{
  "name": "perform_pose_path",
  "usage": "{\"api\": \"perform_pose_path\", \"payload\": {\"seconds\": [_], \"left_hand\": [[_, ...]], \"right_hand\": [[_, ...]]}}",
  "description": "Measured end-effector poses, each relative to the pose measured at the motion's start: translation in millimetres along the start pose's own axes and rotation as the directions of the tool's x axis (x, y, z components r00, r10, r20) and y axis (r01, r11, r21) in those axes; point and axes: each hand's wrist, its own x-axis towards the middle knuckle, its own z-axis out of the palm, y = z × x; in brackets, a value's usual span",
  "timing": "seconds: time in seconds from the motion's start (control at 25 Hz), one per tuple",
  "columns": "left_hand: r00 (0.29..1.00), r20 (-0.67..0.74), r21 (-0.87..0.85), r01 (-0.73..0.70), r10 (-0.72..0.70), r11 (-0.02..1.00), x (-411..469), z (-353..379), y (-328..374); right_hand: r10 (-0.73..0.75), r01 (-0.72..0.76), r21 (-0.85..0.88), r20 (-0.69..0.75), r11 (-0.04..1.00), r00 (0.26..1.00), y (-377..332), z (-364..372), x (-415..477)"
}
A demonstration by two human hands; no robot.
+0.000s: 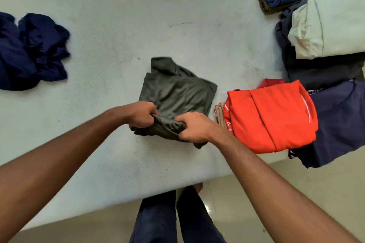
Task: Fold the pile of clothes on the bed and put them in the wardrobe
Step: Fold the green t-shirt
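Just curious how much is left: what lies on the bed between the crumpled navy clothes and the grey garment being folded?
Nothing: in the head view, only bare pale mattress separates the navy clothes from the grey garment.

Orange folded shirt (270, 116): white print "Pr", rest hidden.

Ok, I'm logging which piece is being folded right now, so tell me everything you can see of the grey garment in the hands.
The grey garment is a dull olive-grey piece of thin, soft-looking fabric. It is partly folded into a rough rectangle, with a creased flap sticking out at its far corner. It lies on the pale mattress, towards the near edge. Its near end is bunched up and gripped by the left hand and the right hand, close together. A folded orange garment lies just to its right.
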Motion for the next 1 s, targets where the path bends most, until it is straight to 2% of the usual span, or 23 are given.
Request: {"api": "perform_pose_path", "payload": {"seconds": [0.04,0.12,0.24,0.32,0.44,0.52,0.56,0.64,0.68,0.72,0.76,0.8,0.84,0.92,1.0], "left_hand": [[1.000,-0.008,-0.063,-0.016,0.015,0.998,-4.9,-1.2,-1.4],[0.992,-0.124,-0.171,-0.043,0.022,0.984,-3.7,-19.3,-2.2],[0.942,-0.334,-0.251,-0.118,0.029,0.961,15.5,-62.8,4.2],[0.889,-0.458,-0.212,-0.137,0.026,0.968,35.4,-82.5,5.9],[0.771,-0.633,-0.225,-0.088,-0.077,0.970,58.8,-83.3,-0.2],[0.620,-0.784,-0.090,-0.075,-0.024,0.993,64.0,-70.1,-4.0],[0.552,-0.832,0.014,-0.074,0.052,0.997,64.0,-58.1,-4.6],[0.482,-0.842,0.223,-0.096,0.242,0.970,63.3,-26.5,-2.1],[0.479,-0.810,0.329,-0.108,0.339,0.938,62.6,-6.2,-0.9],[0.502,-0.764,0.418,-0.095,0.406,0.904,63.3,13.6,-2.4],[0.542,-0.726,0.470,-0.059,0.423,0.881,66.7,29.6,-7.9],[0.590,-0.707,0.476,-0.010,0.390,0.879,72.2,41.7,-16.4],[0.627,-0.707,0.449,0.039,0.328,0.893,78.7,47.2,-26.2],[0.672,-0.702,0.383,0.077,0.236,0.920,93.1,47.9,-44.5],[0.684,-0.678,0.415,0.052,0.270,0.908,100.6,45.3,-51.7]], "right_hand": [[0.013,-0.013,0.112,0.008,0.994,1.000,4.0,-1.2,-4.7],[0.046,-0.015,0.266,-0.114,0.964,0.992,14.6,-16.5,-3.3],[0.111,-0.009,0.320,-0.302,0.947,0.947,33.4,-56.1,18.0],[0.161,-0.045,0.336,-0.325,0.941,0.932,46.0,-80.8,36.3],[0.259,-0.155,0.281,-0.384,0.947,0.886,67.3,-94.6,54.2],[0.250,-0.185,0.176,-0.513,0.967,0.821,71.6,-88.4,56.5],[0.183,-0.159,0.095,-0.621,0.983,0.762,67.4,-78.9,54.1],[-0.013,-0.020,-0.031,-0.811,0.999,0.585,52.2,-50.0,51.6],[-0.082,0.039,-0.073,-0.831,0.997,0.550,44.1,-29.2,51.4],[-0.115,0.052,-0.104,-0.811,0.993,0.574,38.0,-6.8,53.5],[-0.107,0.013,-0.130,-0.756,0.991,0.645,35.2,14.0,57.3],[-0.065,-0.059,-0.152,-0.700,0.987,0.711,36.5,33.1,63.1],[-0.014,-0.129,-0.166,-0.665,0.978,0.747,39.7,48.2,70.0],[0.050,-0.204,-0.162,-0.652,0.965,0.757,48.2,64.2,84.8],[0.060,-0.216,-0.152,-0.671,0.965,0.739,51.5,67.1,94.0]]}}
